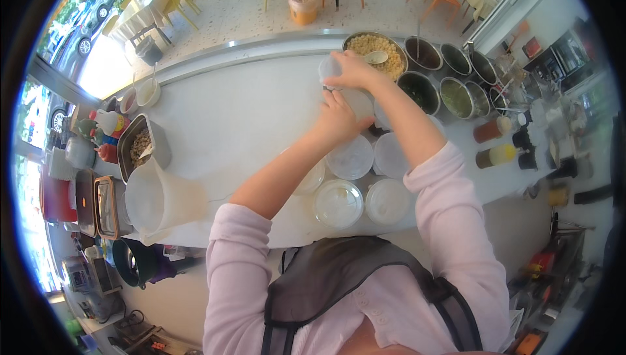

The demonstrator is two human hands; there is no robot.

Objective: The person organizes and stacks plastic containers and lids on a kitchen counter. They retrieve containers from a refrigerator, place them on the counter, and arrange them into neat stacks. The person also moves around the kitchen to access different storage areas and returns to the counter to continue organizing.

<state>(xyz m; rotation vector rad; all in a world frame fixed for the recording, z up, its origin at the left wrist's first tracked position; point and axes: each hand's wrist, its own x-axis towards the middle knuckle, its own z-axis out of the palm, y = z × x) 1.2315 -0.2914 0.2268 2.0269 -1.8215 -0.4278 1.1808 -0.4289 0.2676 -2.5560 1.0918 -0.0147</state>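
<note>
Several round clear plastic containers with lids stand on the white counter before me; one lidded container [338, 203] is at the near edge and another lidded container [349, 157] is behind it. My right hand [356, 71] grips a small translucent plastic cup [329, 69] beside a steel bowl of chickpeas [368, 42]. A spoon [375, 57] rests in that bowl. My left hand [337, 116] lies just below the cup with its fingers spread, over a round translucent lid or container [357, 103]. Whether its fingertips touch the cup is unclear.
Steel pots, one with dark greens [418, 92], and sauce bottles [491, 129] line the right side. At left are a steel pan of brown food [142, 147], a large translucent pitcher [161, 198], squeeze bottles [108, 153] and white bowls [148, 93]. A raised ledge [234, 52] bounds the far edge.
</note>
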